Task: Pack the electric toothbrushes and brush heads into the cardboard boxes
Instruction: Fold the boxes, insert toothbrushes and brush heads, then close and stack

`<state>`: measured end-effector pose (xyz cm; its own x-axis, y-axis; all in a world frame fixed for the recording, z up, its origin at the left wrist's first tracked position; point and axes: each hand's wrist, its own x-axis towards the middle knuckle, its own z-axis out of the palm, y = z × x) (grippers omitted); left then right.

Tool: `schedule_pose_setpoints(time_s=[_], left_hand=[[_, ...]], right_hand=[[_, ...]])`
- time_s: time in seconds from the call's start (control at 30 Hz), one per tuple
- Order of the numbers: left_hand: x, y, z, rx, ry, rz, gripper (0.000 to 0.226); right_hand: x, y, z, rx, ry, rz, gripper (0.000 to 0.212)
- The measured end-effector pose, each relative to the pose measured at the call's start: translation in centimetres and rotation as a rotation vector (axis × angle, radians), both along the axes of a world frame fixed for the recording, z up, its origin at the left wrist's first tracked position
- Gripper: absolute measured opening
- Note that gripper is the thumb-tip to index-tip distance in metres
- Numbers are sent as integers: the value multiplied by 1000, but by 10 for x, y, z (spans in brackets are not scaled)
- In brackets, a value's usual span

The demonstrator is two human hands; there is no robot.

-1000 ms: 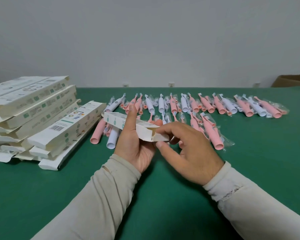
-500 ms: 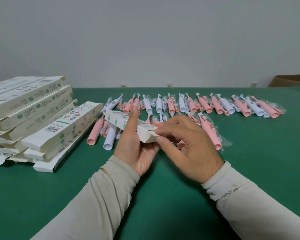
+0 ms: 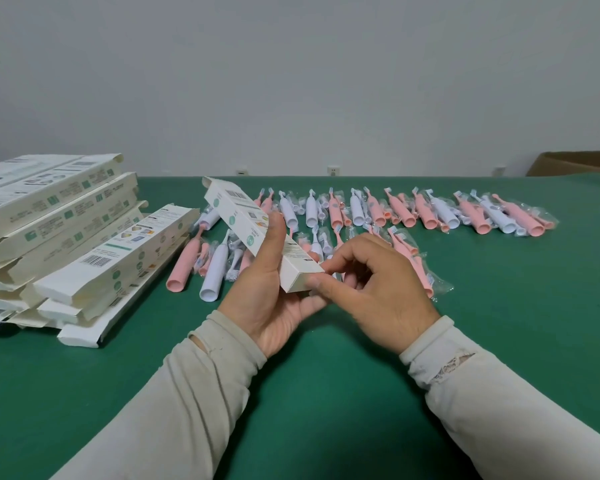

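Left hand point(image 3: 271, 299) grips the box point(image 3: 257, 233) mid-length, thumb along its side. Right hand point(image 3: 371, 289) pinches its near end, apparently closing the flap. Long axis runs away up-left, far flap open. Toothbrushes point(image 3: 395, 213) lie beyond, nearer the right hand.

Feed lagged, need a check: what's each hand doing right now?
Left hand: grips the white box, thumb along its side.
Right hand: pinches the box's near end.
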<state>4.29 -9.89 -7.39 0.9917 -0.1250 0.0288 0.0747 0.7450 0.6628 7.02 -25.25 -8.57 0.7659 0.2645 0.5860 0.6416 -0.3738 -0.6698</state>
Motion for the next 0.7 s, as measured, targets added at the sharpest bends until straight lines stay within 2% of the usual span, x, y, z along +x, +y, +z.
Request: schedule_pose_setpoints(time_s=[0.07, 0.13, 0.2, 0.27, 0.33, 0.4, 0.5, 0.6, 0.7], left_hand=[[0, 0, 1, 194, -19, 176, 58], [3, 3, -1, 584, -82, 439, 48], [4, 13, -6, 1046, -175, 703, 48], [5, 21, -9, 1498, -266, 772, 50], [3, 23, -10, 1825, -285, 763, 50], [3, 24, -9, 1941, -271, 732, 50], [0, 25, -7, 1957, -269, 690, 53], [-4, 19, -5, 1926, -298, 705, 69], [-5, 15, -3, 1937, -305, 698, 79]], right_hand=[[2, 0, -1, 51, 64, 34, 21], [5, 0, 0, 159, 156, 50, 11], [6, -1, 4, 315, 246, 57, 13], [5, -5, 11, 493, 329, 118, 25], [3, -10, 17, 637, 419, 187, 41], [2, -13, 21, 722, 486, 167, 49], [5, -16, 23, 769, 554, 74, 30], [6, -15, 22, 808, 653, 92, 15], [4, -10, 20, 797, 728, 174, 23]])
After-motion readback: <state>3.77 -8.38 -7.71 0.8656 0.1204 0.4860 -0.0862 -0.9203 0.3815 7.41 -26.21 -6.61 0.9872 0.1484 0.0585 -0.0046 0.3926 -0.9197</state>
